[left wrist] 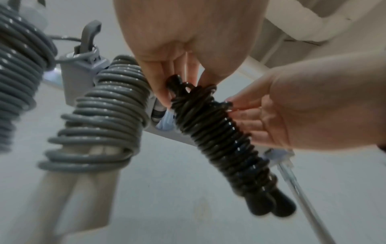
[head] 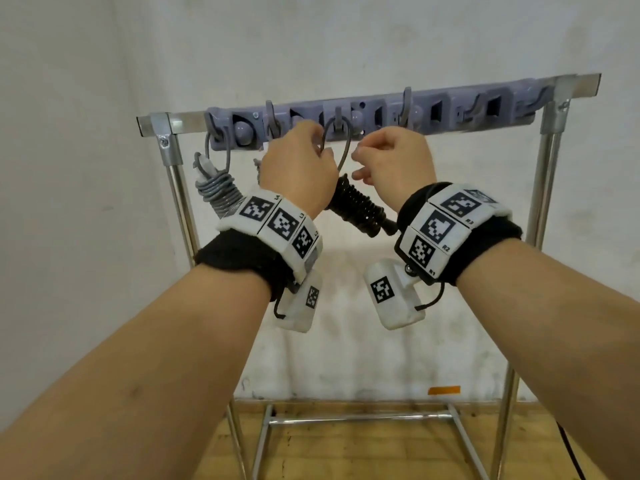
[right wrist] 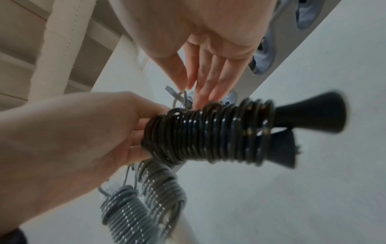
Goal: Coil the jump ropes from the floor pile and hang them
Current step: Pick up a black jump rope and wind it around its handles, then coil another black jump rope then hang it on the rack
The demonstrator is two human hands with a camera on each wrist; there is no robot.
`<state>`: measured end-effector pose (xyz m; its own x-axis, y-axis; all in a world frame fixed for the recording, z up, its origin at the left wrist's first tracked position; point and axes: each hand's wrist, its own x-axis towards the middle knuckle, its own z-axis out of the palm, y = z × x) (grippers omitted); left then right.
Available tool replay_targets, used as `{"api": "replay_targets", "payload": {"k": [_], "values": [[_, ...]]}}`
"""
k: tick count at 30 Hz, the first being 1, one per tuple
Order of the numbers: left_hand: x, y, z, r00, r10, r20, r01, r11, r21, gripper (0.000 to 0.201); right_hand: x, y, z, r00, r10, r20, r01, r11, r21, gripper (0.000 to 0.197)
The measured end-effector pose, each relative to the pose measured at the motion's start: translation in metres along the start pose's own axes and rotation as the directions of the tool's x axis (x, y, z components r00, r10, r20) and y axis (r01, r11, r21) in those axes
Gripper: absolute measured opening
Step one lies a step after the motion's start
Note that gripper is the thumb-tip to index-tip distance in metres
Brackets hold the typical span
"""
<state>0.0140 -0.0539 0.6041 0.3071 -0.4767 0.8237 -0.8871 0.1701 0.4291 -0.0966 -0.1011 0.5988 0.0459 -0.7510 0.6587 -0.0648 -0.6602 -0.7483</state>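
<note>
At the rack's hook rail (head: 429, 109), I hold the coiled black jump rope (head: 360, 207) up so its free loop settles over a hook (head: 341, 114). My left hand (head: 298, 164) pinches the loop beside the hook; my right hand (head: 393, 157), fingers loosely extended, steadies the opposite strand and grips nothing. Two grey coiled ropes (left wrist: 100, 118) already hang to the left. Hanging appears nearly complete for this rope.
</note>
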Motion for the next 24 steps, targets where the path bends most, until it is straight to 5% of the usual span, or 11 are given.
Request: {"api": "replay_targets", "payload": {"k": [5,10,14,20,22,24], "values": [[-0.04,-0.017,-0.001,0.962,0.272,-0.023,-0.271,0.961,0.048,0.037,-0.034,0.024,-0.011,0.995,-0.082,-0.062,0.067,0.977,-0.204,0.009],[-0.098,-0.036,0.005,0.921,0.389,-0.018,-0.387,0.92,0.067,0.031,-0.082,0.063,-0.023,0.996,-0.091,-0.027,0.082,0.966,-0.244,0.007],[-0.159,-0.064,0.023,0.908,0.332,0.255,-0.337,0.941,-0.027,0.023,-0.134,0.112,-0.025,0.997,-0.002,0.083,0.026,0.958,-0.284,0.009],[-0.279,-0.114,0.065,0.768,0.193,0.61,-0.216,0.976,-0.038,0.018,-0.227,0.204,-0.033,0.956,0.176,0.235,-0.062,0.903,-0.424,0.011],[-0.323,-0.134,0.077,0.692,0.145,0.707,-0.178,0.984,-0.028,0.016,-0.266,0.238,-0.034,0.897,0.27,0.349,-0.064,0.862,-0.503,0.012],[-0.366,-0.155,0.092,0.619,0.106,0.779,-0.157,0.988,-0.01,0.014,-0.304,0.272,-0.031,0.775,0.399,0.491,-0.037,0.803,-0.595,0.014]]}}
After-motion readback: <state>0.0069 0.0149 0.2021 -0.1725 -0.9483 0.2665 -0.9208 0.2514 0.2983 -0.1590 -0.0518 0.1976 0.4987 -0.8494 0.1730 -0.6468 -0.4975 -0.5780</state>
